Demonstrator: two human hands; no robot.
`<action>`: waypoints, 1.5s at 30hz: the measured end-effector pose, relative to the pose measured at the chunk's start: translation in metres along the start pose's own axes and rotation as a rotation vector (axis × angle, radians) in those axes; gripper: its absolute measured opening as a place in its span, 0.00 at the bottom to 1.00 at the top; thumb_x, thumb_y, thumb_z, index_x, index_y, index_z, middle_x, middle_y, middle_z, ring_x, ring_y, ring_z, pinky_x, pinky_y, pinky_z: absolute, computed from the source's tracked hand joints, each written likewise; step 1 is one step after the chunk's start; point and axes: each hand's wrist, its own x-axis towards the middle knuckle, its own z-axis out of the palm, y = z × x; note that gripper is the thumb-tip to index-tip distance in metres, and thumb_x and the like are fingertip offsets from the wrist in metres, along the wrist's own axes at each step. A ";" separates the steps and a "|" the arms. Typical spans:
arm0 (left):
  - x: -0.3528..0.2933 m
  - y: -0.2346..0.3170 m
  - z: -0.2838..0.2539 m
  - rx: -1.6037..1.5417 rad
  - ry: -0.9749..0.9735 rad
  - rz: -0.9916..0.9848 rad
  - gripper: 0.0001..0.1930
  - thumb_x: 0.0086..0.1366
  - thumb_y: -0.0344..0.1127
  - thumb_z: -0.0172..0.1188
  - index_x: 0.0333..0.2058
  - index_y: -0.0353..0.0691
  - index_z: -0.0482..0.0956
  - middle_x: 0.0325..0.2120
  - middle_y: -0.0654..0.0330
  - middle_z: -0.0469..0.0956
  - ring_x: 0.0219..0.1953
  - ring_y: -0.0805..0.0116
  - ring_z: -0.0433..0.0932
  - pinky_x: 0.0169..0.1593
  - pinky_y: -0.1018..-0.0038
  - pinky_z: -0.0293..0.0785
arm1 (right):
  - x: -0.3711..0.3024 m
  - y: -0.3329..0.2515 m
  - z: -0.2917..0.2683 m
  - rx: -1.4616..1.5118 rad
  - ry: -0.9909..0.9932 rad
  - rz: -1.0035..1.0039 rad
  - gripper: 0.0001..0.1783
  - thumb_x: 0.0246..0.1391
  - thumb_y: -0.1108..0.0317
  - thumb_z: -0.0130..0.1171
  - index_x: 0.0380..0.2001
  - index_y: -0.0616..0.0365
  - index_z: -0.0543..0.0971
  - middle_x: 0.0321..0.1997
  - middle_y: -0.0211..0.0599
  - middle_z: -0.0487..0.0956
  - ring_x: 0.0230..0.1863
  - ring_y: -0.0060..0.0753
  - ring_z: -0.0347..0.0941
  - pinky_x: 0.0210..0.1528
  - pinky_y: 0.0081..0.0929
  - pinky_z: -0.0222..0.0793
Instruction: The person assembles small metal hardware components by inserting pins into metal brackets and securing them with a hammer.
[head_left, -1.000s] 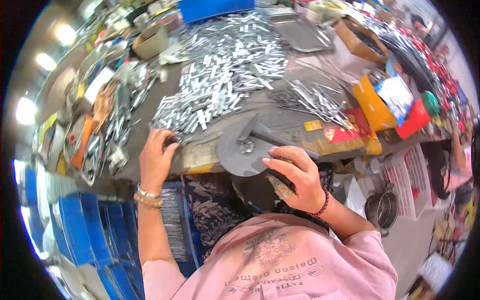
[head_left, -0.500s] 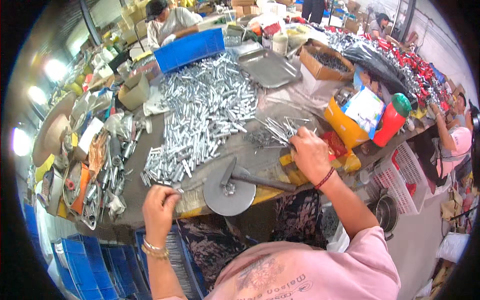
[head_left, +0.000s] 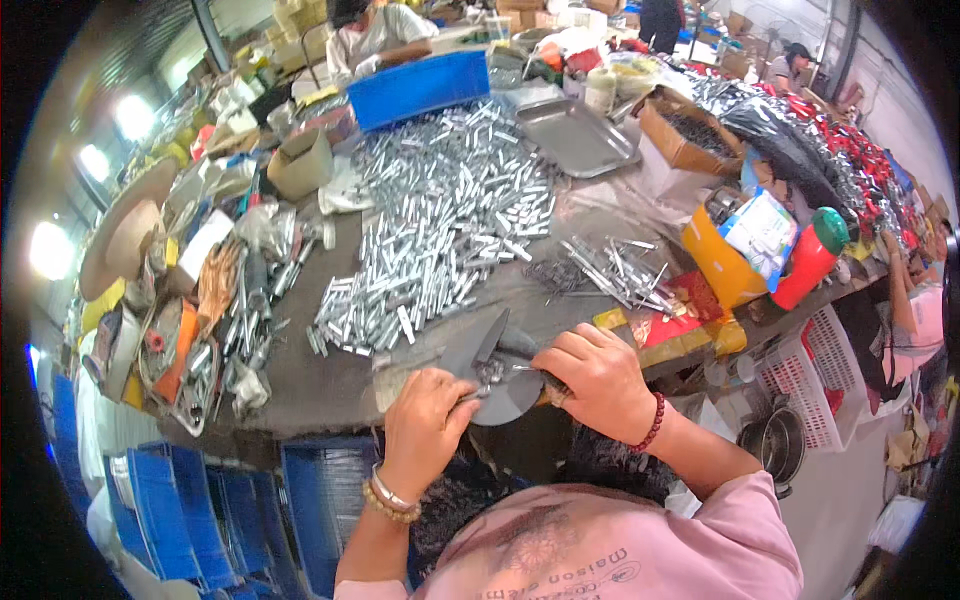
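Note:
Both hands meet over a round grey metal disc (head_left: pixel 510 405) at the table's near edge. My left hand (head_left: pixel 428 412) is closed in a pinch, with a small silvery metal piece (head_left: pixel 478 392) at its fingertips. Closed likewise, my right hand (head_left: pixel 598 382) has a thin silvery rod (head_left: pixel 524 368) between its fingers, pointing toward the left hand. A hammer (head_left: pixel 491 336) lies across the disc; the right hand hides most of its handle. Beyond the hands spreads a big heap of short silvery metal tubes (head_left: pixel 430 245). Thin metal rods (head_left: pixel 620 270) lie loose to its right.
A blue bin (head_left: pixel 420 90) and a steel tray (head_left: pixel 580 138) stand behind the heap. To the right are a cardboard box (head_left: pixel 690 140), a yellow container (head_left: pixel 715 250) and a red bottle (head_left: pixel 805 265). Tools (head_left: pixel 245 325) crowd the left. Other people work farther off.
My right hand has come from the thin rods down to the disc, a rod in its fingers. My left hand has moved right, from the heap's near edge to the disc. The view has shifted slightly.

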 end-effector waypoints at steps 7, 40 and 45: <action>0.001 -0.007 0.000 -0.023 0.033 -0.039 0.07 0.64 0.30 0.72 0.41 0.38 0.88 0.36 0.55 0.80 0.39 0.55 0.81 0.43 0.64 0.77 | -0.002 -0.013 0.015 -0.001 -0.015 -0.061 0.10 0.44 0.73 0.67 0.34 0.52 0.85 0.35 0.34 0.76 0.41 0.42 0.77 0.45 0.40 0.75; -0.013 -0.010 0.008 -0.174 0.035 -0.127 0.09 0.62 0.24 0.73 0.42 0.37 0.90 0.35 0.57 0.79 0.37 0.63 0.80 0.41 0.70 0.76 | 0.016 0.023 0.008 0.054 0.030 0.072 0.14 0.45 0.74 0.71 0.39 0.53 0.87 0.38 0.38 0.81 0.45 0.48 0.80 0.49 0.43 0.78; -0.010 -0.006 0.009 -0.201 0.042 -0.137 0.08 0.62 0.24 0.73 0.41 0.37 0.90 0.35 0.57 0.79 0.36 0.62 0.81 0.41 0.70 0.76 | 0.026 0.062 0.008 -0.171 -0.040 0.208 0.12 0.50 0.71 0.72 0.40 0.53 0.88 0.40 0.40 0.81 0.47 0.50 0.81 0.51 0.43 0.77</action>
